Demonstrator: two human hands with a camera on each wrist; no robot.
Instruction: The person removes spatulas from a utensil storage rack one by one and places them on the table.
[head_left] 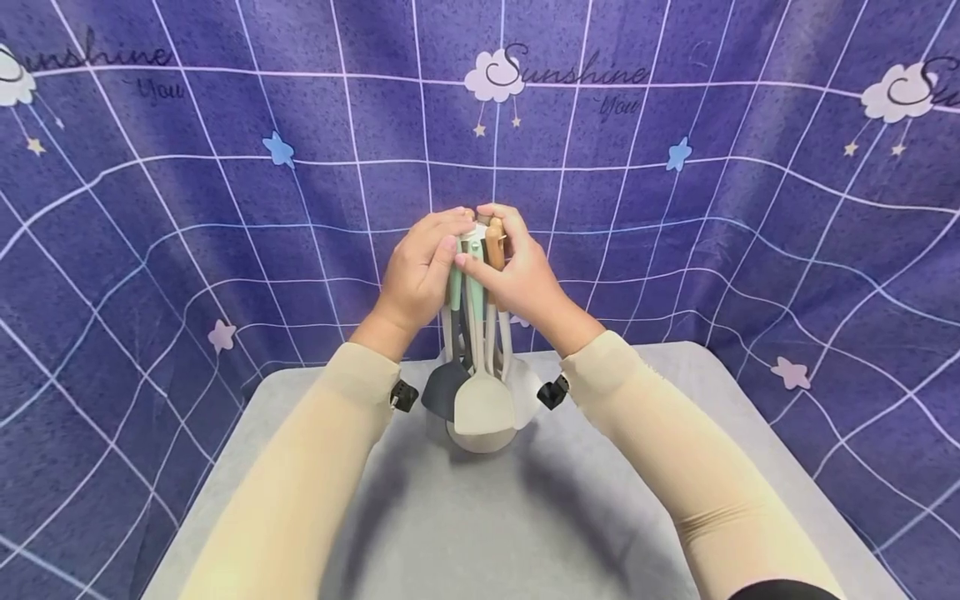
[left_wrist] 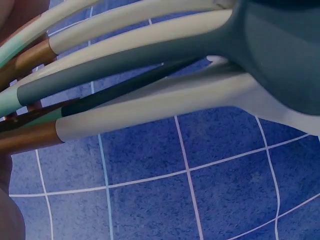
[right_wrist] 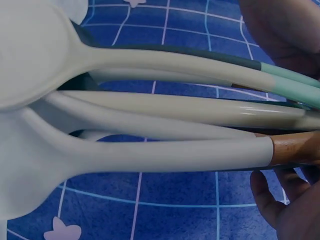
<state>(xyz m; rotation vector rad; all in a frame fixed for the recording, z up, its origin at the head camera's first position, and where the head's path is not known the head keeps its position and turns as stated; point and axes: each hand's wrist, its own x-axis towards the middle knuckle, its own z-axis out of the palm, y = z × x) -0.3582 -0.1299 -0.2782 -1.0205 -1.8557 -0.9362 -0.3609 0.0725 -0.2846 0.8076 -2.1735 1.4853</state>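
Note:
A stand with a pale round base point(head_left: 482, 440) and a white top point(head_left: 477, 232) carries several hanging kitchen utensils, handles up. Among them are a cream turner point(head_left: 483, 404) in front, a dark grey utensil point(head_left: 444, 387) at left and a pale grey one point(head_left: 525, 392) at right. Handles are mint green point(head_left: 477, 287) or brown wood point(head_left: 495, 246). My left hand point(head_left: 422, 262) curls round the top of the stand and its handles from the left. From the right, my right hand point(head_left: 521, 262) holds it likewise, thumb across the front. Some fingers are hidden behind the handles.
The stand is near the back edge of a grey table point(head_left: 465, 525). Behind and beside the table hangs a blue curtain point(head_left: 570, 200) with grid lines, clouds and stars. Small black devices point(head_left: 553, 392) sit at both wrists.

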